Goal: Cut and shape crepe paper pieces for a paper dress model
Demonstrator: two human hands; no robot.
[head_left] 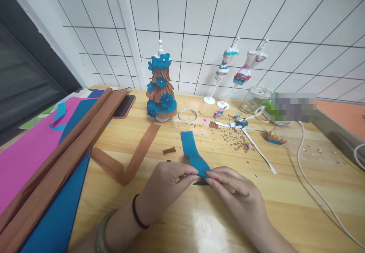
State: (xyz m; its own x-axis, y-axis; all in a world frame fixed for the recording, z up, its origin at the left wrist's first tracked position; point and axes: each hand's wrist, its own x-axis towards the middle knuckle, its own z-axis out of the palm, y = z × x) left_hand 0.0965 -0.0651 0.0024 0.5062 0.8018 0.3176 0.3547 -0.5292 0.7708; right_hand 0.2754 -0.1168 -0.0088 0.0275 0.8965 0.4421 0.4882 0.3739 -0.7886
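A strip of blue crepe paper (191, 148) runs toward me over the table, its near end lifted and folded between my hands. My left hand (168, 182) pinches the left side of that end between thumb and fingers. On the right side, my right hand (239, 190) pinches the same end. Something dark lies just beneath the fold, partly hidden. A small brown rolled paper piece (169, 150) sits left of the strip. Farther left lies a bent brown paper strip (142, 150). Behind stands a small dress form (161, 82) covered in brown ruffles and blue paper flowers.
Rolls of brown paper (65, 146) lie over pink and blue sheets at left, beside a phone (124, 106). A tape roll (188, 115), paper scraps (242, 141), two thin dress forms (228, 61), a glass jar (255, 99) and a white cable (302, 169) occupy the back and right.
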